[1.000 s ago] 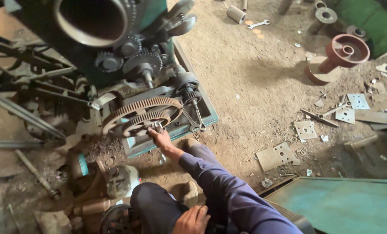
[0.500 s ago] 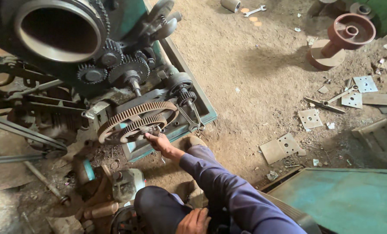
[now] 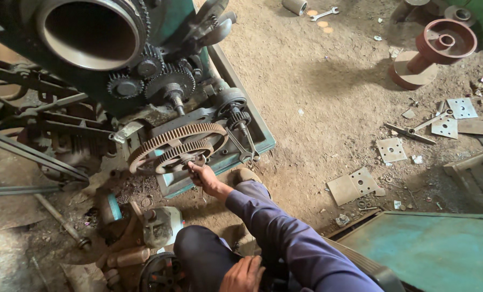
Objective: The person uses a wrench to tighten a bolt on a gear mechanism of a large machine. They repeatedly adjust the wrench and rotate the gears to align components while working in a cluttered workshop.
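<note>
Fingers of the right hand (image 3: 202, 176) are curling shut around a small tool at the hub of the rusty, toothed gear wheel (image 3: 183, 153), which is sitting low on the green machine. Below it, the left hand (image 3: 244, 274) is resting flat, fingers loose, on a dark trouser knee.

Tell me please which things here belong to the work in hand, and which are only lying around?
In the work:
- right hand, its grip at the small gear
- large gear beside it

Lying about:
- drilled metal plates
- wrench on the dirt floor
- red flanged part
- left hand, resting on the knee
</note>
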